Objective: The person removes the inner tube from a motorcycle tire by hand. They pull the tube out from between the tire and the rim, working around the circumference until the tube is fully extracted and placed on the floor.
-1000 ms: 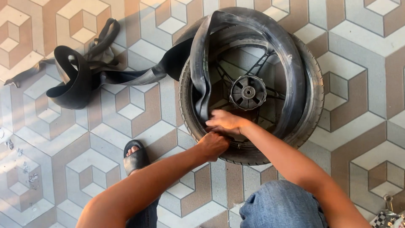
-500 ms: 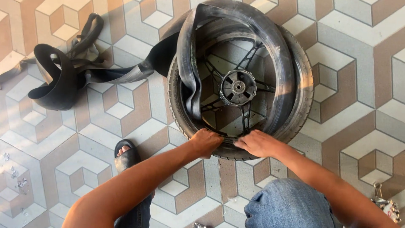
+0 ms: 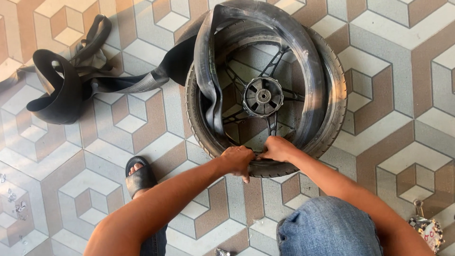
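Observation:
A black motorcycle wheel lies flat on the patterned tile floor, its tyre [image 3: 337,90] around a spoked rim with a round hub [image 3: 262,96]. A black inner tube [image 3: 310,76] loops loosely over the rim, partly out of the tyre. My left hand [image 3: 238,160] and my right hand [image 3: 276,150] sit side by side on the near edge of the tyre, fingers curled over the tube and bead there. What the fingertips grip is hidden.
A second limp black inner tube [image 3: 61,95] lies to the left, trailing toward the wheel. My sandalled foot [image 3: 139,178] and denim-clad knee [image 3: 327,227] are in front. Small metal bits [image 3: 14,204] lie at the left edge, a small object [image 3: 426,230] at the lower right.
My right hand has slid from the right back toward the left hand, so both now meet at the tyre's near edge. The view has shifted slightly.

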